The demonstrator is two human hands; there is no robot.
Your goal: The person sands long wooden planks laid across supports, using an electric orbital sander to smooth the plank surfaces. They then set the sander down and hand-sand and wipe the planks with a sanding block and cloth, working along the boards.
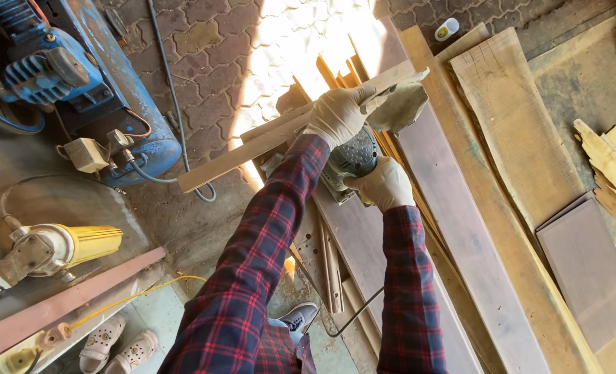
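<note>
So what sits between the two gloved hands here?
In the head view, a green power sander lies between the left hand and the right hand. Its perforated pad faces up, and the right hand grips it.

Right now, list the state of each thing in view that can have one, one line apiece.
Left hand: gloved, grip closed on a sheet of sandpaper.
Right hand: gloved, grip around the sander.
Sander: held with its perforated base turned up, cord hanging down.
Sandpaper: off the sander, lifted above it.
Wooden strip: lying slanted across the boards.
Long boards: lying flat, side by side.
Blue compressor: standing on the paving; running or not, cannot tell.
</note>
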